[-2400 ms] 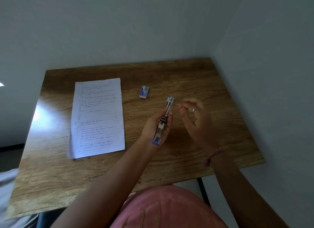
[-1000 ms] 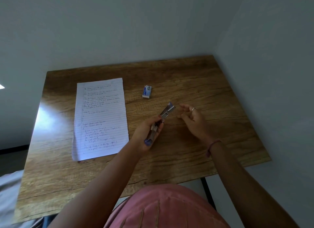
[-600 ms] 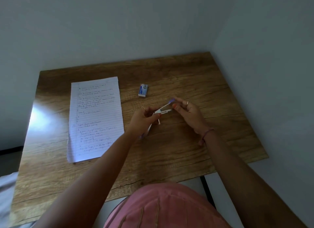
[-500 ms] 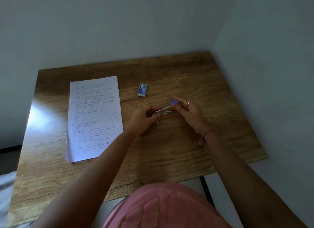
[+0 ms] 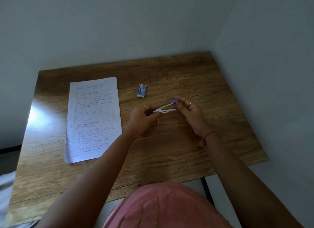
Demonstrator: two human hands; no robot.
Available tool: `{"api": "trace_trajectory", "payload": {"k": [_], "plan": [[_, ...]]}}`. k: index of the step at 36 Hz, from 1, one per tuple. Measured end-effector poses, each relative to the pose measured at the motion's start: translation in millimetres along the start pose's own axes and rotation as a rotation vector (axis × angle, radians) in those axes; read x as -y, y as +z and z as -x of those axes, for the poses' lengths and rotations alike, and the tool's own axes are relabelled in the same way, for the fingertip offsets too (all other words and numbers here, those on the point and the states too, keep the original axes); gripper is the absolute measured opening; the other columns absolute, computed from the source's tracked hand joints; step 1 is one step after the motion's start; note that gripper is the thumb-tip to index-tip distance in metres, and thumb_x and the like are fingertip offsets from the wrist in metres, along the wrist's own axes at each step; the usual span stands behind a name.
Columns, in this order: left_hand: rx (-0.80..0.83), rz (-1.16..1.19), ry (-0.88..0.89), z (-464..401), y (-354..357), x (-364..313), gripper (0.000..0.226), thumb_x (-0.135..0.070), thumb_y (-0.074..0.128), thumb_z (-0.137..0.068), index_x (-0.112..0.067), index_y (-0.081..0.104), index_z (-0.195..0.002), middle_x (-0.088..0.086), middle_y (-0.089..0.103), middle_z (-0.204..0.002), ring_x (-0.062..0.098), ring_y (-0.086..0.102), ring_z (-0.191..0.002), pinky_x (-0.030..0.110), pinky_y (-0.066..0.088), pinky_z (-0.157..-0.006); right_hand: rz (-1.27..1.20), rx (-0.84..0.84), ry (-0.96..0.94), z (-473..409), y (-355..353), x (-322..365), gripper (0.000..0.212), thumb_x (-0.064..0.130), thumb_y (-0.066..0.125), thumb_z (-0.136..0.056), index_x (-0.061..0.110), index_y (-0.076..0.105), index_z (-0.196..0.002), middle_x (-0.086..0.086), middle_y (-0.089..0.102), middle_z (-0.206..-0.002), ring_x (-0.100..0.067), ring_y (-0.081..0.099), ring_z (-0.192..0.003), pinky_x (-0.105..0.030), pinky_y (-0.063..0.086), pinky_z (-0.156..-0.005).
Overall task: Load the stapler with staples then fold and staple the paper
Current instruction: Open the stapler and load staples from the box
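Nearest me, my pink ribbed top (image 5: 163, 209) fills the bottom of the view, and the near edge of the brown wood-grain table (image 5: 169, 153) runs just above it; a black metal table leg (image 5: 206, 190) drops below the right near corner; between that edge and my hands there is a broad band of bare wood. My left hand (image 5: 141, 119) has its fingers curled round the hinge end of the small silver stapler with the blue tip (image 5: 165, 108); my right hand (image 5: 190, 114) pinches the blue tip of the upper arm between thumb and fingertips, the other fingers loosely bent; the stapler is held just above the middle of the table, its two arms splayed in a narrow V that opens to the right. A small white bit (image 5: 158, 120) sits under the stapler; what it is, I can't tell. Left of my hands lies the lined white sheet of handwritten paper (image 5: 93, 119), flat, with wood between it and my left wrist; farther back the small blue-and-white staple box (image 5: 141, 90) lies alone, well apart from the paper; the table's far and right edges meet the grey walls (image 5: 153, 23). Against a second ago: the stapler pointed away from me in my left hand alone, its arms together, my right hand beside it; now it lies crosswise between both hands with its arms spread.
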State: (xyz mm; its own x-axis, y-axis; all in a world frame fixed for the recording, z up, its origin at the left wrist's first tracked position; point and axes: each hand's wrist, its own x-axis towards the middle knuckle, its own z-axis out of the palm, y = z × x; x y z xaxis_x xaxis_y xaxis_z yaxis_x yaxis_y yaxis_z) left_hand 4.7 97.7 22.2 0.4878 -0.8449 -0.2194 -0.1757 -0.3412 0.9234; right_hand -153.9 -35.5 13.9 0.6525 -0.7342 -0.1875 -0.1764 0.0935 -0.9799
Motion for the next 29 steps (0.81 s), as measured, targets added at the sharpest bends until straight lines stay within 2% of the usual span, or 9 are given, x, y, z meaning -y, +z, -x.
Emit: {"api": "trace_trajectory", "payload": {"k": [3, 7, 11, 15, 17, 20, 22, 25, 29], "plan": [[0.022, 0.290, -0.157, -0.5, 1.5, -1.5, 0.021, -0.014, 0.073, -0.083, -0.027, 0.074, -0.101, -0.007, 0.076, -0.091, 0.000, 0.070, -0.081, 0.008, 0.050, -0.063, -0.014, 0.006, -0.001, -1.6, -2.2, 0.9, 0.028, 0.021, 0.054, -0.096, 0.024, 0.063, -0.123, 0.001, 0.067, -0.119, -0.014, 0.062, -0.112, -0.031, 0.049, -0.097], [0.134, 0.649, -0.377, -1.4, 0.4, -2.5, 0.017, -0.008, 0.071, -0.083, -0.008, 0.075, -0.099, 0.011, 0.074, -0.096, 0.015, 0.071, -0.083, 0.023, 0.058, -0.069, -0.013, 0.027, -0.009, -4.3, -3.2, 3.4, 0.025, 0.020, 0.054, -0.096, 0.031, 0.066, -0.115, 0.005, 0.067, -0.119, -0.009, 0.060, -0.115, -0.027, 0.046, -0.099], [0.281, 0.900, -0.557, -3.4, -3.0, -4.6, 0.018, -0.005, 0.072, -0.080, 0.000, 0.074, -0.096, 0.018, 0.071, -0.100, 0.020, 0.069, -0.091, 0.031, 0.058, -0.083, 0.007, 0.026, 0.002, -11.1, -6.7, 7.8, 0.018, 0.017, 0.058, -0.094, 0.028, 0.067, -0.105, 0.007, 0.070, -0.110, -0.005, 0.063, -0.104, -0.022, 0.048, -0.086], [0.294, 1.035, -0.695, -5.8, -5.7, -10.8, 0.036, -0.003, 0.070, -0.075, 0.005, 0.065, -0.110, 0.023, 0.069, -0.109, 0.024, 0.071, -0.092, 0.030, 0.061, -0.071, 0.053, 0.082, -0.016, -14.7, -13.3, 12.6, 0.024, 0.008, 0.056, -0.093, 0.027, 0.064, -0.107, 0.009, 0.068, -0.113, -0.002, 0.064, -0.102, -0.015, 0.050, -0.076], [0.268, 1.093, -0.729, -7.5, -6.6, -13.2, 0.041, -0.002, 0.068, -0.075, 0.005, 0.061, -0.115, 0.025, 0.066, -0.116, 0.025, 0.071, -0.093, 0.032, 0.061, -0.070, 0.119, 0.100, -0.039, -16.6, -17.4, 15.3, 0.025, 0.008, 0.055, -0.094, 0.026, 0.065, -0.109, 0.010, 0.067, -0.115, -0.001, 0.063, -0.104, -0.014, 0.050, -0.078], [0.242, 1.180, -0.745, -10.9, -8.5, -15.9, 0.045, -0.001, 0.065, -0.075, 0.005, 0.057, -0.119, 0.028, 0.059, -0.127, 0.025, 0.068, -0.098, 0.035, 0.059, -0.079, 0.275, 0.124, -0.082, -20.2, -22.5, 19.1, 0.026, 0.008, 0.057, -0.093, 0.021, 0.068, -0.113, 0.006, 0.067, -0.117, 0.003, 0.061, -0.104, -0.011, 0.047, -0.086], [0.225, 1.176, -0.740, -13.9, -9.2, -17.0, 0.049, -0.001, 0.064, -0.076, 0.007, 0.054, -0.123, 0.027, 0.061, -0.123, 0.026, 0.071, -0.091, 0.034, 0.059, -0.077, 0.408, 0.160, -0.133, -22.8, -25.3, 21.5, 0.030, 0.006, 0.059, -0.092, 0.017, 0.067, -0.118, 0.003, 0.067, -0.118, 0.002, 0.059, -0.106, -0.010, 0.044, -0.090], [0.228, 1.188, -0.727, -16.4, -10.6, -19.0, 0.051, -0.001, 0.061, -0.076, 0.010, 0.051, -0.125, 0.028, 0.062, -0.112, 0.028, 0.073, -0.079, 0.035, 0.059, -0.075, 0.671, 0.230, -0.187, -28.5, -29.8, 27.3, 0.036, 0.011, 0.064, -0.089, 0.023, 0.063, -0.123, 0.006, 0.065, -0.114, -0.003, 0.058, -0.102, -0.007, 0.041, -0.081], [0.229, 1.232, -0.676, -21.0, -13.6, -20.9, 0.038, -0.002, 0.060, -0.078, 0.009, 0.055, -0.114, 0.032, 0.062, -0.106, 0.033, 0.073, -0.079, 0.036, 0.059, -0.074, 0.908, 0.302, -0.242, -37.1, -31.9, 35.3, 0.040, 0.023, 0.069, -0.086, 0.020, 0.062, -0.125, 0.006, 0.062, -0.104, -0.005, 0.052, -0.092, -0.012, 0.035, -0.071]]}}
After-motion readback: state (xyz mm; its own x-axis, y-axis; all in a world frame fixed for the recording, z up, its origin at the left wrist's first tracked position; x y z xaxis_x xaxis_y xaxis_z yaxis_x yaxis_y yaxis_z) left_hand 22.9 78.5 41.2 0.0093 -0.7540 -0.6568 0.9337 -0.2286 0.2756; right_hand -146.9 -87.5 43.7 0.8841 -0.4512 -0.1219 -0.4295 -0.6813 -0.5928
